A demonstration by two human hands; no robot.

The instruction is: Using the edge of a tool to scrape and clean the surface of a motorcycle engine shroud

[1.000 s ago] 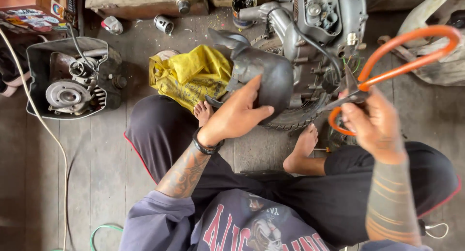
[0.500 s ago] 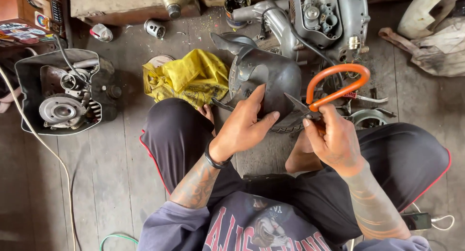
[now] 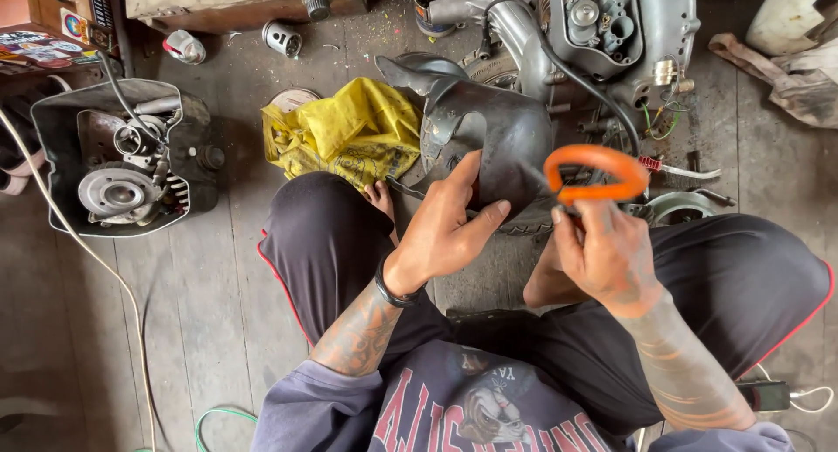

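Worn grey plank floor (image 3: 201,330), paint-flecked; daylight.

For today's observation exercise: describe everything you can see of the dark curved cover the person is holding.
The dark curved cover looks like dull grey-black metal or hard plastic, scuffed and dusty, domed, with a pointed flap jutting up-left. It stands between the person's knees above the plank floor, before the engine. The left hand grips its lower edge; the right hand brings orange-handled scissors to its right side. A yellow cloth lies beside it.
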